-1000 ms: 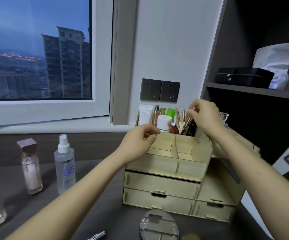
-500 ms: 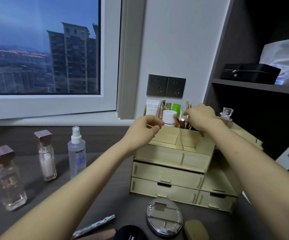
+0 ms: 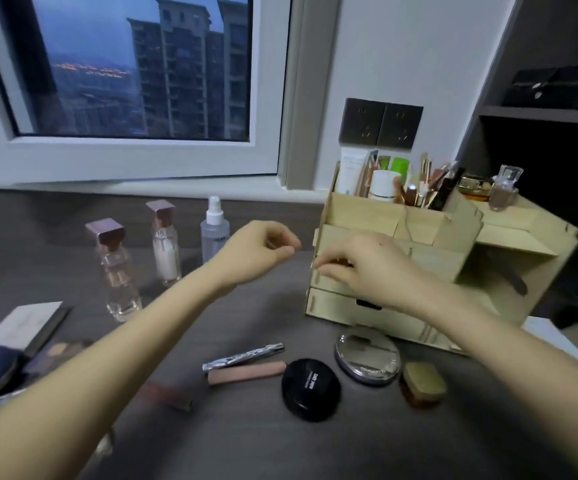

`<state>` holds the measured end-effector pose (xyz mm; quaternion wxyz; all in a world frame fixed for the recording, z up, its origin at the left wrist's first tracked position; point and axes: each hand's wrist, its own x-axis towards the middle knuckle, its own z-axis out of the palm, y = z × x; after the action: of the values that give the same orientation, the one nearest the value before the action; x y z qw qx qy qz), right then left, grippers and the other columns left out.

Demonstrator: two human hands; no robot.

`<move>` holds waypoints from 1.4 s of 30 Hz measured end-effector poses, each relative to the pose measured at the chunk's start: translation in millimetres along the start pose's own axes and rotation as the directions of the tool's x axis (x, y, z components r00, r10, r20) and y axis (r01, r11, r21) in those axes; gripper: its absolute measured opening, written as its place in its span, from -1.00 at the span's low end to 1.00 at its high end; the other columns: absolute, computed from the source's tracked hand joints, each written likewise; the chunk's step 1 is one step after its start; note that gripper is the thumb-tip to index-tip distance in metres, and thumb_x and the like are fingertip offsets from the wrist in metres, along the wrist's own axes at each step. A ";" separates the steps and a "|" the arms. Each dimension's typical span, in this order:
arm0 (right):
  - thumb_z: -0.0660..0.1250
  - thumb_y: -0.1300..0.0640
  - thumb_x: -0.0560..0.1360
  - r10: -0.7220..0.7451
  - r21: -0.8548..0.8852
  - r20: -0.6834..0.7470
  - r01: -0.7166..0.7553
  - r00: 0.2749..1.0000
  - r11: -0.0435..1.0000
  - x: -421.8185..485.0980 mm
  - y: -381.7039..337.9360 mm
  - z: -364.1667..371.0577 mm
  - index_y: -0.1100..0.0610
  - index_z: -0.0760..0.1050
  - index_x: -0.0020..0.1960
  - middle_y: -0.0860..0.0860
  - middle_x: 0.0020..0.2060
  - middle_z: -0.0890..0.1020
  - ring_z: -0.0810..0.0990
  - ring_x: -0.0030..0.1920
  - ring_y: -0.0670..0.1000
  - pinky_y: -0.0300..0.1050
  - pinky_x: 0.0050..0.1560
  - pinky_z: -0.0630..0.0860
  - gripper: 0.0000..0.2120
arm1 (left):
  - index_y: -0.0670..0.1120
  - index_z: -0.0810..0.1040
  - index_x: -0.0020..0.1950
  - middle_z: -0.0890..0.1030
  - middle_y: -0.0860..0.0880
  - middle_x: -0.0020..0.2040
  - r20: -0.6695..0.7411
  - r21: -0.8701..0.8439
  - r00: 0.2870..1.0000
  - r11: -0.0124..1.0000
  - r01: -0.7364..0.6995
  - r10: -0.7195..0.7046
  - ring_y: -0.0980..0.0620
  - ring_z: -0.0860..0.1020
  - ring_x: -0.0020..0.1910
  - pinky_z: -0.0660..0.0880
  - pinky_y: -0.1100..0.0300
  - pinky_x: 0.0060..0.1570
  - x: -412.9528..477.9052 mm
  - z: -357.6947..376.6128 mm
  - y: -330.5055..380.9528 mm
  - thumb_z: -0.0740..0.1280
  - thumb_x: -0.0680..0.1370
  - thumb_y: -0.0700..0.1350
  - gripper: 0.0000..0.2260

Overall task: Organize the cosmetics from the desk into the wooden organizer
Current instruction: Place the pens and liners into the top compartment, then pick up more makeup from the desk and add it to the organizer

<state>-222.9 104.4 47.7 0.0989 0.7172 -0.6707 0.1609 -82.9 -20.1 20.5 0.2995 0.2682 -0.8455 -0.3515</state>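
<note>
One wooden organizer [image 3: 429, 258] stands on the dark desk [image 3: 315, 448]. Left of it are three bottles [image 3: 166, 247]. Before it lie two round compacts [image 3: 311, 388], two slim tubes [image 3: 246, 372] and one gold case [image 3: 422, 382]. The left hand [image 3: 263, 251] hovers left of it, fingers clenched, empty. The right hand [image 3: 367, 268] curls at its upper drawer; grasp unclear. One window [image 3: 135, 64] and a twin socket [image 3: 381, 123] are behind.

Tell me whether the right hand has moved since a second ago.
Yes. The right hand dropped from the brushes atop the organizer down to its upper drawer front.
</note>
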 end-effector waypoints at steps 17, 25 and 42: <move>0.25 0.14 0.54 0.008 -0.050 0.281 0.006 0.960 0.999 4.7 -3.0 138.7 0.14 0.52 0.06 0.09 0.05 0.58 0.46 0.11 0.12 -0.02 0.03 0.38 -0.86 | -0.07 0.55 0.09 0.55 -0.09 0.09 0.275 0.669 0.959 0.729 -0.143 -0.063 -0.10 0.50 0.11 0.44 0.09 0.06 -100.4 36.5 -69.1 0.27 0.52 0.01 -0.77; 0.25 0.16 0.54 0.265 0.333 -0.097 -0.219 0.959 0.917 -31.6 12.3 55.7 0.08 0.51 -0.12 -0.01 -0.37 0.54 0.48 -0.33 0.00 -0.15 -0.28 0.35 -0.90 | -0.09 0.55 0.03 0.52 -0.02 -0.05 0.123 0.570 0.992 0.821 -0.040 -0.037 -0.05 0.52 0.02 0.41 0.14 -0.06 -75.3 29.9 -73.4 0.22 0.55 0.02 -0.77; 0.25 0.30 0.48 0.372 -0.637 -0.346 -0.506 0.862 0.582 29.9 142.8 -79.8 0.16 0.55 0.05 0.11 -0.07 0.62 0.46 0.00 0.12 -0.07 -0.10 0.38 -0.81 | -0.11 0.61 -0.06 0.55 0.04 -0.31 -0.272 -0.315 0.961 0.939 -0.139 0.051 0.13 0.47 -0.37 0.42 0.28 -0.37 36.7 24.2 40.2 0.32 0.52 -0.12 -0.90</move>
<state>-371.3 93.7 122.1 0.3821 0.4162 -0.8246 -0.0280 -134.3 -9.5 48.6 0.4653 0.2163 -0.7398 -0.4352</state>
